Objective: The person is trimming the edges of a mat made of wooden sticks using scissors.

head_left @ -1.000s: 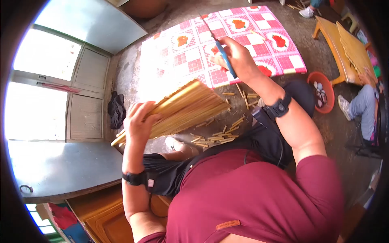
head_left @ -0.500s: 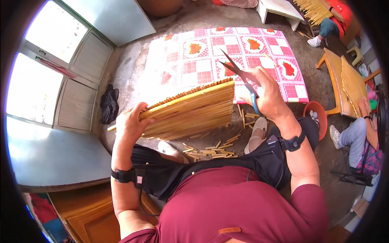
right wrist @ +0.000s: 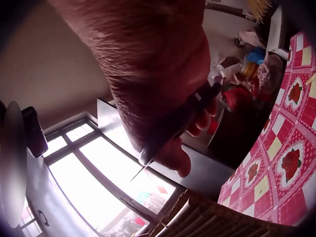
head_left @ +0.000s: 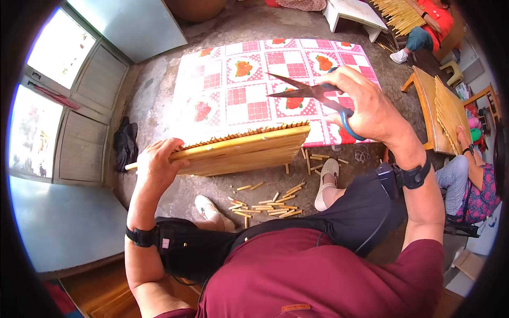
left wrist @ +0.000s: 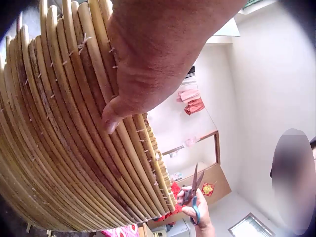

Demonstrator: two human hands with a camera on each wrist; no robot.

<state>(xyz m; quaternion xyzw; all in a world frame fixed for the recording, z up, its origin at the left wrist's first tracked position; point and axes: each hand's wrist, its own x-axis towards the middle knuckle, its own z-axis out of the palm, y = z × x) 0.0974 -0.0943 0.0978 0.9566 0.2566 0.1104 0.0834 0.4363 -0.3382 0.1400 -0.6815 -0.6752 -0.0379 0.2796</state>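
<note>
My left hand (head_left: 157, 161) grips one end of a mat of thin bamboo sticks (head_left: 244, 151), its sticks tied side by side with string. In the left wrist view the thumb presses flat across the sticks (left wrist: 74, 123), and knots with short string ends show along them. My right hand (head_left: 368, 106) holds scissors (head_left: 313, 91) by their blue handles, the blades spread apart and pointing left above the mat's far right corner. The right wrist view shows the scissors' handle (right wrist: 173, 123) dark against the palm, with fingers curled round it.
A low table with a pink flowered cloth (head_left: 249, 79) stands ahead. Cut stick pieces (head_left: 270, 204) lie on the floor between my shoes. At the right a person works at a wooden bench (head_left: 424, 106) with another mat (head_left: 448, 116); a person in red (head_left: 437, 24) sits farther back.
The scissors have turned from pointing away to pointing left, and their blades have spread. The mat has tilted so its long edge lies nearer level. The left hand keeps its grip.
</note>
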